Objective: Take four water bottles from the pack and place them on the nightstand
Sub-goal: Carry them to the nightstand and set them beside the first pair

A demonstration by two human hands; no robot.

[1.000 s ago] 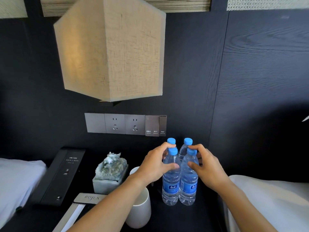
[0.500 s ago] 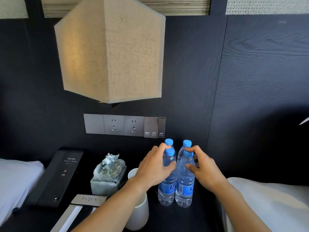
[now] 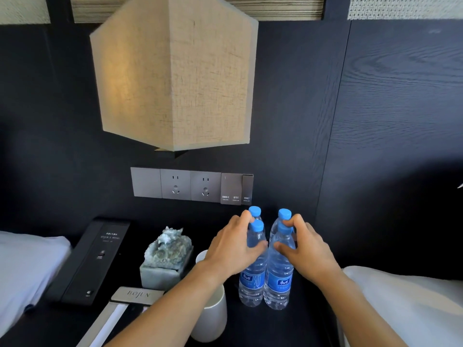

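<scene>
My left hand and right hand each curl around the upper parts of four upright water bottles, clustered touching on the dark nightstand, beside a white cup.

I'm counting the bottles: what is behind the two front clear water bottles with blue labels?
Two more blue-capped bottles stand behind the front pair on the dark nightstand. Only their caps and necks show; the left hand, right hand and front bottles cover their bodies.

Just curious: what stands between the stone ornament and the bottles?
In the head view, a white cup stands between the ornament and the bottles, with the left hand reaching over it.
</scene>
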